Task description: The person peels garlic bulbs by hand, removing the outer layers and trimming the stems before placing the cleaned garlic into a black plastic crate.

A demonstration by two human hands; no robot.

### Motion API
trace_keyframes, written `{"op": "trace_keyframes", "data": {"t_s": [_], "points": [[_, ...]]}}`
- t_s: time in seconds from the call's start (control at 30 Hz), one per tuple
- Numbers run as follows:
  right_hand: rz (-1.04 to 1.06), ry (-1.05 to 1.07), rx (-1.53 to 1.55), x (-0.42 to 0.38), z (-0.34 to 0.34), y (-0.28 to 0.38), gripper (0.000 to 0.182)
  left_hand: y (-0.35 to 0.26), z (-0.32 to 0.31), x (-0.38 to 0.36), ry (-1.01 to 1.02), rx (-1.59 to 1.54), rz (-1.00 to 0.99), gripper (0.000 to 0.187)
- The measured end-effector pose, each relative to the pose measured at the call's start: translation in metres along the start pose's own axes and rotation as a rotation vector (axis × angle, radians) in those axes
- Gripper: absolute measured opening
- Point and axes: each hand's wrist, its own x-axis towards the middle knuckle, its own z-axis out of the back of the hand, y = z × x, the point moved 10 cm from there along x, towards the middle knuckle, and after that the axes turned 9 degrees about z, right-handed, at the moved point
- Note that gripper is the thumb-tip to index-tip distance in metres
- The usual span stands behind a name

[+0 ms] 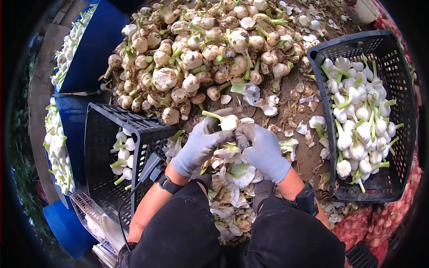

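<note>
A peeled white garlic bulb [229, 122] with a short green stem sits between my two gloved hands, its stem pointing left. My left hand [199, 142] is closed around it with thumb and fingers. The curled fingers of my right hand [262, 147] meet the bulb's right side. Something small and dark shows by the right thumb, too little of it to name. Below the hands, loose garlic skins [241, 174] lie heaped between my feet. Beyond them rises a big pile of unpeeled, soil-stained garlic bulbs [192, 60].
On the right stands a black crate [321, 134] of cleaned garlic. Another black crate [100, 147], tilted, holds several bulbs at left. Blue tubs [96, 49] full of white garlic line the left edge. Red net sacks [389, 223] lie lower right.
</note>
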Motion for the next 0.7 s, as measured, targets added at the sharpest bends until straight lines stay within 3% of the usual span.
{"op": "trace_keyframes", "data": {"t_s": [0.13,0.23,0.5,0.6,0.63,0.7], "points": [[-0.121,-0.101,0.250,0.000,0.006,-0.006,0.020,0.003,0.008,0.000,-0.043,-0.196,-0.007,0.036],[-0.140,-0.116,0.056,0.005,0.011,-0.007,0.017,-0.007,0.009,-0.001,-0.254,0.294,-0.126,0.025],[-0.116,-0.068,-0.202,0.008,0.009,-0.008,0.024,-0.008,-0.002,-0.003,-0.204,0.231,-0.178,0.013],[-0.190,-0.118,0.001,0.003,0.015,-0.026,0.026,0.006,-0.002,0.002,-0.008,0.133,-0.033,0.021],[-0.189,-0.132,-0.015,0.006,0.023,-0.035,0.026,0.007,-0.007,0.001,0.056,0.076,0.047,0.022],[-0.375,-0.152,-0.145,-0.004,0.037,-0.074,0.031,-0.021,-0.031,-0.004,0.163,-0.059,0.047,0.022]]}}
